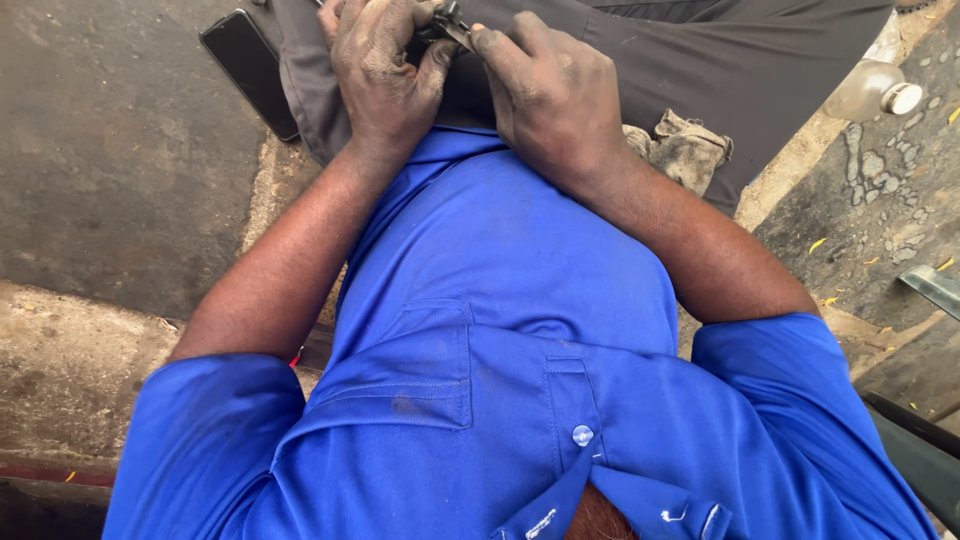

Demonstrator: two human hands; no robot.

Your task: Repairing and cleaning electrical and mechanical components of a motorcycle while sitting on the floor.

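Both hands meet over my lap at the top of the head view, above my blue shirt and grey trousers. My left hand (385, 70) is curled around a small dark metal part (447, 22), fingers closed on it. My right hand (550, 85) pinches the same part from the other side with thumb and fingertips. Most of the part is hidden between the fingers, so I cannot tell its shape. Both hands are smeared with dark grime.
A black phone (250, 70) lies on my left thigh beside the concrete floor. A dirty grey rag (685, 150) rests by my right forearm. A clear bulb-like object (872, 90) lies on the ground at upper right. A metal strip (935, 288) pokes in at the right edge.
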